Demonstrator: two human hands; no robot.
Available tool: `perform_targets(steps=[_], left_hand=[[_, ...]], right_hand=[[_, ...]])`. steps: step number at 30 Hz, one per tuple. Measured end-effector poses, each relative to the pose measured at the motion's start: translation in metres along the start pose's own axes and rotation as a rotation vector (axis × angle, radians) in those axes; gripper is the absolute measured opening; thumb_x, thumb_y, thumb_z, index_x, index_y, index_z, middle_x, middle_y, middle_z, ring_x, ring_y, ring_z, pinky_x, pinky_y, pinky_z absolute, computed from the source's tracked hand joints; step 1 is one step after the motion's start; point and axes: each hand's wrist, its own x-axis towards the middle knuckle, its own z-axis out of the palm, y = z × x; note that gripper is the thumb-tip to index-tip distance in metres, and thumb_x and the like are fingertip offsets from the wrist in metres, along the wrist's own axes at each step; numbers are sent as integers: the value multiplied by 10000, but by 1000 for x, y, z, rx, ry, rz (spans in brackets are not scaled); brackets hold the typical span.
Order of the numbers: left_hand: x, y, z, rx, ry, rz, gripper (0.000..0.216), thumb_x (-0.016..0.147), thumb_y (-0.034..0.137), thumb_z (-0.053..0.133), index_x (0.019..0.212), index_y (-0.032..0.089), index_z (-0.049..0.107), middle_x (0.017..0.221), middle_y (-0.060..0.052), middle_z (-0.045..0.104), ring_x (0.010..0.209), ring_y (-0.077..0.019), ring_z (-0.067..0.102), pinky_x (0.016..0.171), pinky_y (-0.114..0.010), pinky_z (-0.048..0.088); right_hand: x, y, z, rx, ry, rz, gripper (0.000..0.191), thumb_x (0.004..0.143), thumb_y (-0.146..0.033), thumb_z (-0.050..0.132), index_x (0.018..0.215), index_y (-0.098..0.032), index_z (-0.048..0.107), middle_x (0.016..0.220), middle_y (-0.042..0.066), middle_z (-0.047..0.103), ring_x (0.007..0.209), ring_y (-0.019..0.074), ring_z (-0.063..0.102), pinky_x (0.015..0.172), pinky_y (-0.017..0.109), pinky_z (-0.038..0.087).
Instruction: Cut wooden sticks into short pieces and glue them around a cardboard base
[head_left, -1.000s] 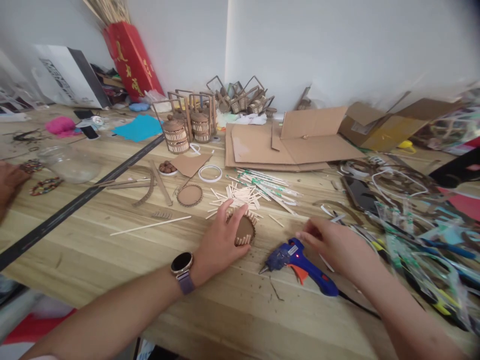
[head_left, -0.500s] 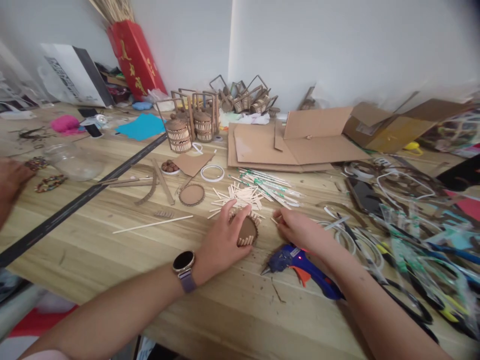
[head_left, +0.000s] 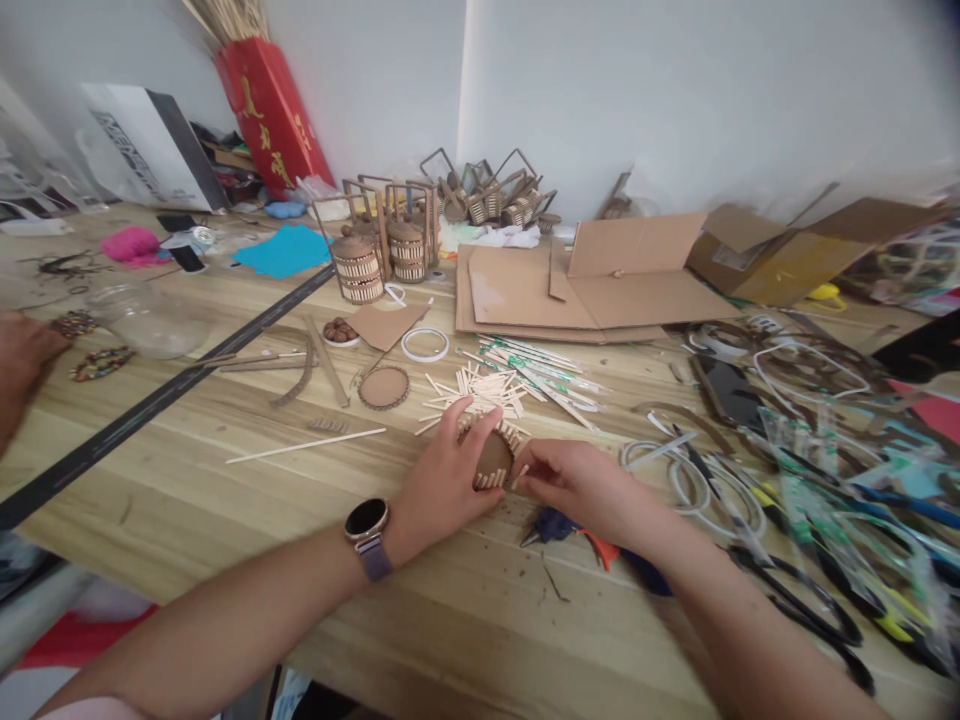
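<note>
My left hand [head_left: 450, 480], with a watch on its wrist, grips a small round cardboard base [head_left: 495, 457] edged with short upright wooden sticks. Its fingers curve over the far left of the rim and the thumb lies along the near side. At the right side of that base, my right hand [head_left: 574, 480] pinches a short wooden stick [head_left: 521, 475] between thumb and fingertips. Just beyond both hands spreads a pile of cut wooden sticks [head_left: 480, 388]. Under my right hand and forearm lies a blue glue gun [head_left: 553, 526], partly hidden.
A second round cardboard base [head_left: 383, 388] and a white ring [head_left: 425, 346] lie farther left. Finished small baskets [head_left: 358, 265] stand behind, beside flat cardboard [head_left: 525, 290]. Tools and tubing [head_left: 810, 540] crowd the right. Another person's hand [head_left: 26, 350] rests at the far left.
My right hand has moved left and toward me, from beside the stick pile to the rim of the base, now covering more of the glue gun. My left hand has stayed put.
</note>
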Motion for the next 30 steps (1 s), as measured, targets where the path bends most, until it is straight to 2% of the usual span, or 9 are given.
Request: perform_targets(steps=[7,20,30], left_hand=[[0,1,-2,-17,-2,0,856,718,200,743,1437,279,287,1491,-142,208,1401,-324,310,1117,-525,351],[1,0,-2,-20,-15,3,861,712,202,755,1437,256,295,1492,-153,210,1392,-331,321,1116,-513,359],[2,0,-3,-38,-27,3,848,717,228,760,1428,278,300,1490,-143,212,1366,-325,361,1096,-517,385]], right_hand=[[4,2,13,-33,18,-10,160,815,-82,566,796,-209,662,747,-2,711,677,154,636,611,217,427],[6,4,16,-212,2,-102,153,890,-104,536,822,-181,650,834,45,691,783,174,645,691,238,446],[4,8,19,-465,75,-199,154,902,-125,563,852,-199,688,823,55,666,755,184,622,619,254,383]])
